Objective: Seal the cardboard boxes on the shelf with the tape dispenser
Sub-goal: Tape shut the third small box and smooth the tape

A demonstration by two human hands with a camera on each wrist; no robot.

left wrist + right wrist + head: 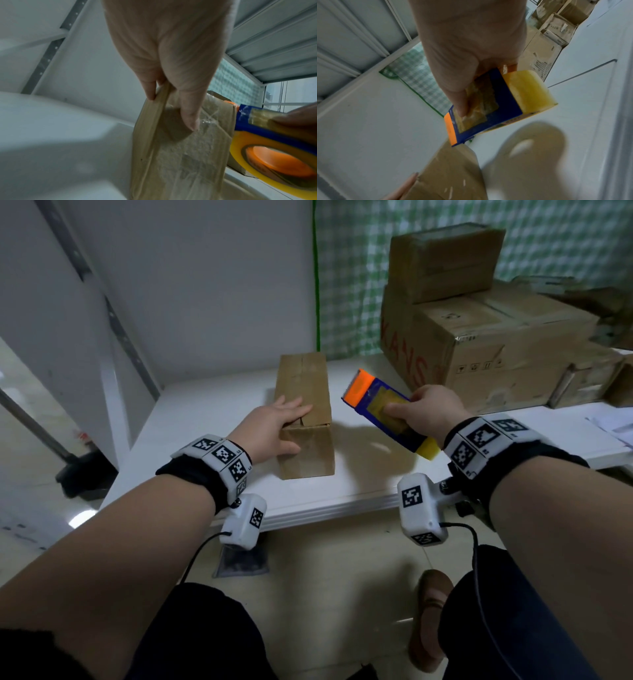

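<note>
A narrow cardboard box (306,412) lies lengthwise on the white shelf (212,419), near its front edge. The left hand (270,429) rests flat on the box's near end, fingers straight across the top flaps, thumb down the front face. At about three o'clock from the box, held off the shelf, the right hand (426,410) grasps a blue tape dispenser (383,409) (orange blade end toward eleven o'clock, yellowish roll nearest the wrist). Stacked cardboard boxes (486,337) sit at one o'clock.

Left hand (274,429) flat on small cardboard box (306,412), right hand (426,412) gripping tape dispenser (387,412)
</note>
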